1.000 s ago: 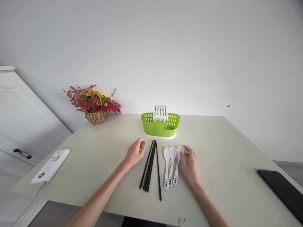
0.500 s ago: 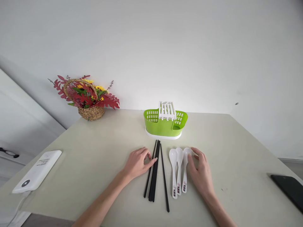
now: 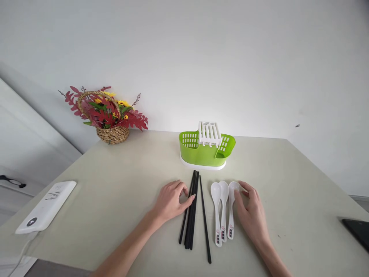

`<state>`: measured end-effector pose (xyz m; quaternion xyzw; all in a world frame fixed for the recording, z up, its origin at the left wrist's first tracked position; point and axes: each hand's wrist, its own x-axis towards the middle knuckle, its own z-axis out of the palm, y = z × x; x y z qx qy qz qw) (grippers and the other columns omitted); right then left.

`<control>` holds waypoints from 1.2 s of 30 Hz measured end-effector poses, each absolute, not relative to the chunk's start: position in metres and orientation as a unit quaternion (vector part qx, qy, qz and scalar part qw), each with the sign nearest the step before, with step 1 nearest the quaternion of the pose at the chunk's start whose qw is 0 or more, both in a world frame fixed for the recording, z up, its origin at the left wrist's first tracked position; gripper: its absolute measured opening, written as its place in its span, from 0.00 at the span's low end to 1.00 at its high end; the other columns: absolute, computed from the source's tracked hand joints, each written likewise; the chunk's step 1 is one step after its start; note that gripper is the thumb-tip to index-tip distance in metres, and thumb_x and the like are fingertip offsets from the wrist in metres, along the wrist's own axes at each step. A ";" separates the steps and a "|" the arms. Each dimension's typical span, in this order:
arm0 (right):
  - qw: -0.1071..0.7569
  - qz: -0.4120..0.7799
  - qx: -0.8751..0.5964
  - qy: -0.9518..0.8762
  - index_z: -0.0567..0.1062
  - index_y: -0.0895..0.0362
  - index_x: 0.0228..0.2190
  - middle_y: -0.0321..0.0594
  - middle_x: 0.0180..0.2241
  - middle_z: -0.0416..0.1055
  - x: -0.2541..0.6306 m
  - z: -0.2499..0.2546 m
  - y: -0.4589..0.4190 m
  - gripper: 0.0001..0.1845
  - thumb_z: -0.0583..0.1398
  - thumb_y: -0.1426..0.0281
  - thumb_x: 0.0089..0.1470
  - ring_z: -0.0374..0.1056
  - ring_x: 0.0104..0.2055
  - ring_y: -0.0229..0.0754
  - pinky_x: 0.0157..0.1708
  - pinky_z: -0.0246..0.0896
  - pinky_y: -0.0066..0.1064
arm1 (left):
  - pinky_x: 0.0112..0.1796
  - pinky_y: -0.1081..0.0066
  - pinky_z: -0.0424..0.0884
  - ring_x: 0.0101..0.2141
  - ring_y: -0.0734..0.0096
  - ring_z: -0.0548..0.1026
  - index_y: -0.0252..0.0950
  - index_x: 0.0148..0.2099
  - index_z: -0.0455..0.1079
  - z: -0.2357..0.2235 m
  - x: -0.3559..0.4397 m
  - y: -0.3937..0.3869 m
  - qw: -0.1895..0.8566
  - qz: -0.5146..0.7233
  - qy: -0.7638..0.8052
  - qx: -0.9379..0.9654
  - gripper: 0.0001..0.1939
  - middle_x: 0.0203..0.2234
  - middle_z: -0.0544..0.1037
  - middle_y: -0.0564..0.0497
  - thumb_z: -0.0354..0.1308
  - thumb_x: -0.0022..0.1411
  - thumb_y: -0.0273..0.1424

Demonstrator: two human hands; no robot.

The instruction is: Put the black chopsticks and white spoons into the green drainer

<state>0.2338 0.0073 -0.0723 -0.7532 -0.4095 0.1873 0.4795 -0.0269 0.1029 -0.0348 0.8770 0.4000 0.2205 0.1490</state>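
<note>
My left hand (image 3: pixel 170 201) lies on the table, fingers curled, with thumb and fingertips pinched against the left side of a bundle of black chopsticks (image 3: pixel 191 219). One more chopstick (image 3: pixel 205 227) lies just right of the bundle. Three white spoons (image 3: pixel 218 219) lie side by side, bowls away from me. My right hand (image 3: pixel 252 213) curls over the bowl of the rightmost spoon (image 3: pixel 231 221), thumb and fingers closed on it. All the utensils lie flat on the table. A green utensil holder (image 3: pixel 201 156) with a white slotted insert stands just behind them.
The beige table (image 3: pixel 115 192) also holds a wicker basket of red and yellow flowers (image 3: pixel 111 132) at the back left. A white power bank (image 3: pixel 46 207) lies near the left edge, a black phone (image 3: pixel 357 229) at the right edge. A white cabinet (image 3: pixel 17 154) stands left.
My left hand came down from beside the chopsticks and its fingers closed against the bundle. The right hand stayed on the rightmost spoon. The view shifted slightly left.
</note>
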 end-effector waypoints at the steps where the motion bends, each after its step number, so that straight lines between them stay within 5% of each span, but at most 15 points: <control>1: 0.479 0.188 -0.753 -0.409 0.69 0.50 0.57 0.46 0.61 0.68 0.234 -0.072 0.007 0.30 0.55 0.47 0.62 0.68 0.57 0.54 0.53 0.65 0.47 | 0.34 0.68 0.65 0.31 0.68 0.73 0.39 0.35 0.65 -0.034 -0.027 0.102 0.151 0.221 0.402 0.875 0.10 0.32 0.76 0.54 0.61 0.67 0.36; 21: 0.492 0.178 -0.741 -0.421 0.70 0.50 0.56 0.46 0.60 0.69 0.236 -0.077 0.010 0.26 0.55 0.50 0.63 0.68 0.59 0.54 0.54 0.66 0.47 | 0.42 0.60 0.70 0.38 0.60 0.74 0.39 0.38 0.62 -0.032 -0.040 0.093 0.064 0.162 0.419 0.891 0.12 0.36 0.75 0.49 0.50 0.76 0.39; 28: 0.486 0.183 -0.744 -0.421 0.69 0.51 0.56 0.46 0.60 0.69 0.236 -0.078 0.010 0.28 0.54 0.48 0.62 0.67 0.59 0.54 0.53 0.66 0.47 | 0.36 0.63 0.71 0.37 0.58 0.78 0.35 0.43 0.69 -0.007 -0.066 0.099 0.018 0.025 0.524 0.851 0.06 0.38 0.78 0.43 0.53 0.72 0.31; 32: 0.481 0.185 -0.746 -0.421 0.70 0.51 0.56 0.47 0.60 0.69 0.236 -0.078 0.007 0.29 0.55 0.47 0.62 0.69 0.56 0.55 0.50 0.67 0.47 | 0.33 0.63 0.71 0.34 0.55 0.77 0.35 0.37 0.71 -0.010 -0.063 0.088 -0.034 -0.026 0.496 0.867 0.01 0.33 0.75 0.40 0.59 0.63 0.25; 36: 0.490 0.182 -0.740 -0.424 0.70 0.53 0.56 0.49 0.59 0.69 0.236 -0.079 0.007 0.29 0.55 0.48 0.62 0.70 0.55 0.55 0.51 0.66 0.46 | 0.29 0.64 0.69 0.29 0.54 0.74 0.38 0.29 0.69 -0.022 -0.059 0.085 -0.042 0.032 0.465 0.884 0.06 0.26 0.72 0.43 0.64 0.57 0.28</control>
